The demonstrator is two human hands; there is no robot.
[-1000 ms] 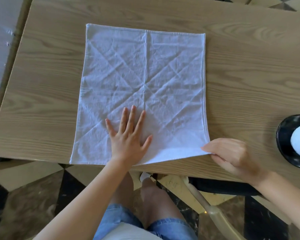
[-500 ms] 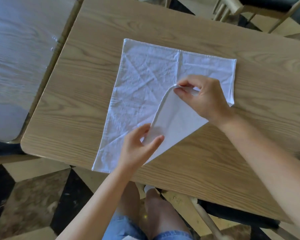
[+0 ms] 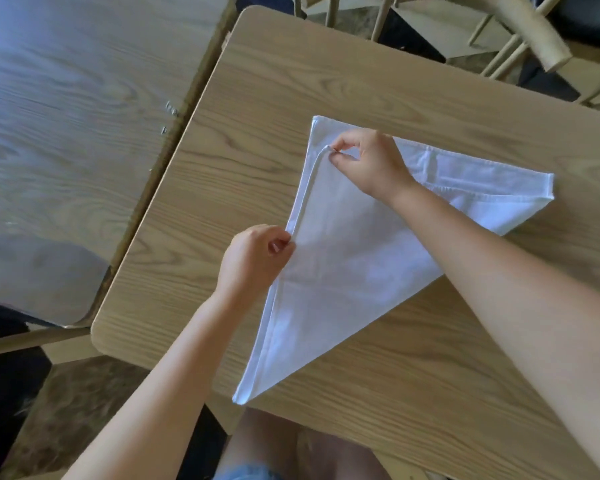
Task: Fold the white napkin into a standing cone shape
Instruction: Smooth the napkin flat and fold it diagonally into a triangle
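The white napkin (image 3: 354, 258) lies flat on the wooden table (image 3: 430, 375), folded along its diagonal into a triangle with its long fold running from lower left to the right. My right hand (image 3: 371, 161) pinches the folded-over corner between thumb and forefinger near the napkin's far left corner. My left hand (image 3: 253, 258) pinches the napkin's left edge about halfway down. Both layers' hems line up roughly along that left edge.
A second wooden table (image 3: 66, 133) stands close on the left with a narrow gap between. Wooden chairs (image 3: 534, 39) stand beyond the far edge. My knees show below the table's near edge.
My right hand has carried the napkin's near right corner across to the far left corner, making a triangle. My left hand has shifted from the middle to the left edge. The view has swung left.
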